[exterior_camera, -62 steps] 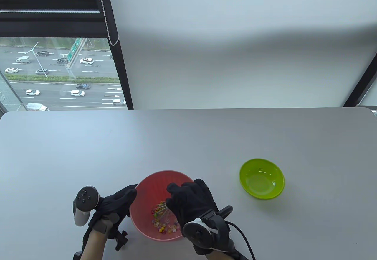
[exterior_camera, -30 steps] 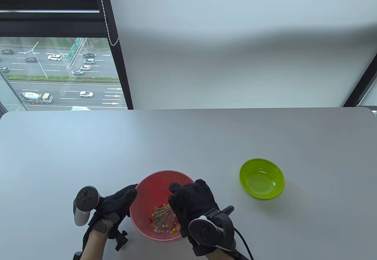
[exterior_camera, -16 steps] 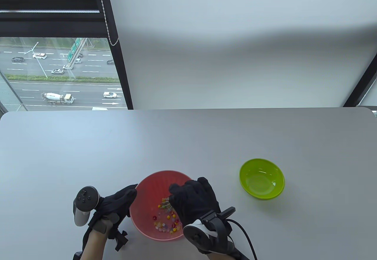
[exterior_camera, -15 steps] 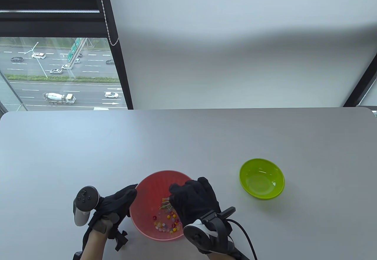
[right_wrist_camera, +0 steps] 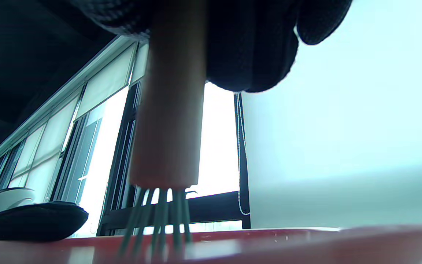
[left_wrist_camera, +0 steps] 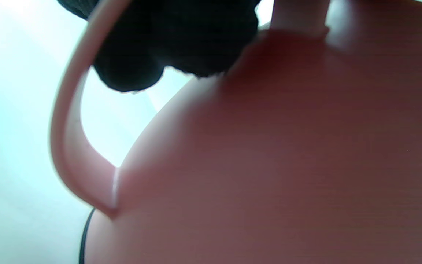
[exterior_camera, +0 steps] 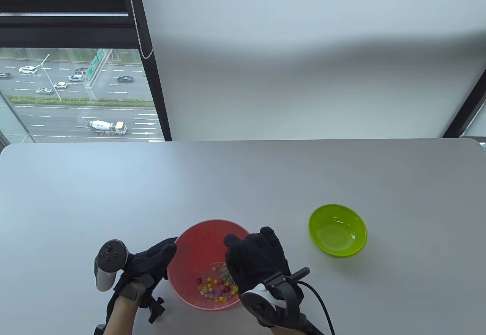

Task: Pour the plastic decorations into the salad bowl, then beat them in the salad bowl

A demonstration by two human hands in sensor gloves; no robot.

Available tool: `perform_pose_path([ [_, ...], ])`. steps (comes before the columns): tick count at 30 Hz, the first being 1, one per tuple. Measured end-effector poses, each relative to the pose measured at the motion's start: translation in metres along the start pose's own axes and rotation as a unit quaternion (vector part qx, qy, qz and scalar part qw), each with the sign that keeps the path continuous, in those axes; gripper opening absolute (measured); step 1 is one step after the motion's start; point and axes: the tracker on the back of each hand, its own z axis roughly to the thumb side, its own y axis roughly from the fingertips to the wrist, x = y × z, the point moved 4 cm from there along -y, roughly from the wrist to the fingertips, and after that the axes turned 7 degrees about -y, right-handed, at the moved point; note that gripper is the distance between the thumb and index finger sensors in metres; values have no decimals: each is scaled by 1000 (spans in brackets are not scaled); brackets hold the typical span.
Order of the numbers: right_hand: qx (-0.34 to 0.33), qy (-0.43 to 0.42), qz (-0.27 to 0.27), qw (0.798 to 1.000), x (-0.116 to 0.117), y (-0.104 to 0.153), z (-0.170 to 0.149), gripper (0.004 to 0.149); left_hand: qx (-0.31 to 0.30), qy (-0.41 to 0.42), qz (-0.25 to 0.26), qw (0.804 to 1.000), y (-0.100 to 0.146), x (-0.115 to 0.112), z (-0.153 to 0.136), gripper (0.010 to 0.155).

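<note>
Grey bench [exterior_camera: 243, 183] under a window carries my pink salad bowl [exterior_camera: 197, 244]; an empty green bowl [exterior_camera: 337, 230] sits well to its right. Plastic decorations [exterior_camera: 214, 286] lie in the salad bowl's near half. My right hand [exterior_camera: 258, 263] grips a whisk [right_wrist_camera: 169, 121], wires dipped inside. My left hand [exterior_camera: 150, 264] curls round the bowl's left rim. Risk: vigorous strokes may flick beads over the rim.

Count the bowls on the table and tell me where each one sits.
2. The pink bowl sits near the table's front edge between the two hands, with the beads inside. The green bowl stands apart to its right and looks empty. No others are visible.
</note>
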Motion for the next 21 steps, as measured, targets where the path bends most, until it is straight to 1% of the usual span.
perform_pose_path([
  [9,5,-38,0,999,4,2,2,42,0,0,0,1000,0,0,0,79],
  [13,14,-67,16,998,10,2,1,42,0,0,0,1000,0,0,0,78],
  [14,20,-84,28,996,15,2,1,43,0,-1,1,1000,0,0,0,79],
  [15,23,-95,27,995,16,3,0,43,0,-1,1,1000,0,0,0,78],
  [21,13,-63,31,997,19,3,1,45,0,-1,1,1000,0,0,0,79],
])
